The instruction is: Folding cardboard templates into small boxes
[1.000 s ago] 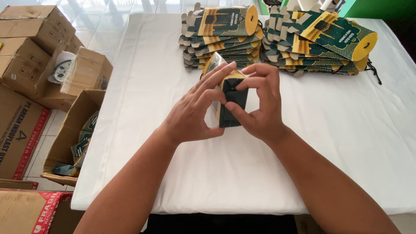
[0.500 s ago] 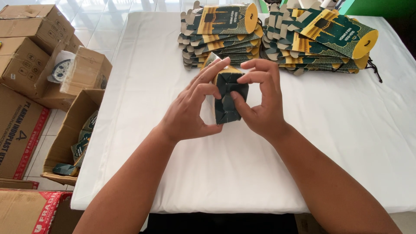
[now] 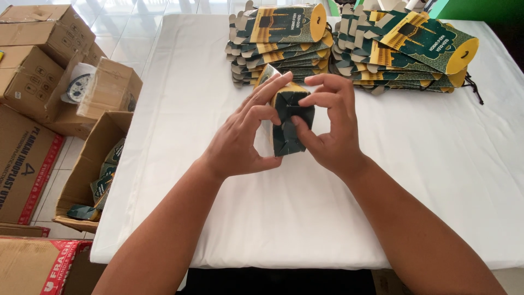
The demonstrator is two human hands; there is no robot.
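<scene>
A small dark green and yellow cardboard box (image 3: 288,121) is held upright over the middle of the white table (image 3: 426,191), its folded end flaps facing me. My left hand (image 3: 244,136) grips its left side, with the fingers curled over the top edge. My right hand (image 3: 329,123) holds the right side, its thumb and fingertips pressing on the dark flaps. Behind the hands lie two stacks of flat unfolded boxes of the same print, one at the back centre (image 3: 284,35) and one at the back right (image 3: 409,49).
Left of the table, on the tiled floor, stand several brown cartons (image 3: 38,71). An open carton (image 3: 93,169) beside the table edge holds several folded green boxes. A red and white carton (image 3: 38,267) sits at the bottom left.
Both hands have turned the box a little and shifted their fingers on its end flaps. The flaps are folded further in. The stacks have not moved.
</scene>
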